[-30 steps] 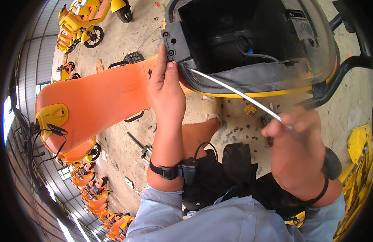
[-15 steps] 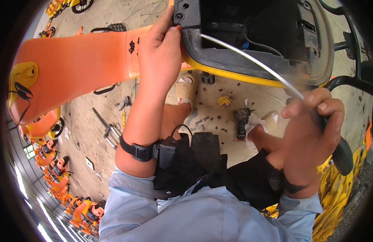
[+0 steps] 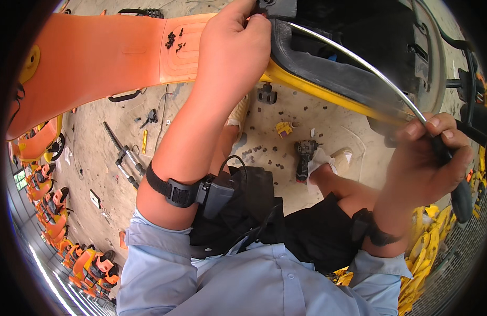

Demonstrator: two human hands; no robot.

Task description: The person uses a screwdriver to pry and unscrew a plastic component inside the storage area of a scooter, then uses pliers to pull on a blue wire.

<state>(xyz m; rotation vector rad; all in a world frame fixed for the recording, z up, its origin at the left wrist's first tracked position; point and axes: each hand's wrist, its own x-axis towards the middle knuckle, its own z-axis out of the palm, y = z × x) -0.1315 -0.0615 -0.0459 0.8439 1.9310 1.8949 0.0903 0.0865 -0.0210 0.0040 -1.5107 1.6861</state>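
Note:
My right hand is closed round the black handle of a long screwdriver. Its bright metal shaft slants up and left across a black plastic storage bucket with a yellow rim. The tip comes near the bucket's left corner, beside my left hand. That hand is closed at the corner, thumb against a black bracket; its fingertips, and what they grip, are hidden. To the left runs an orange footboard panel, with several small black screws lying on it.
On the concrete floor lie a cordless drill, a yellow scrap, a fork-shaped metal part and scattered dark bits. A black tube frame borders the right. Orange vehicles line the left; yellow parts are piled at lower right.
The bucket and footboard appear further right and higher in view. My left hand has shifted with the corner. My right hand still holds the screwdriver and has moved slightly right and down.

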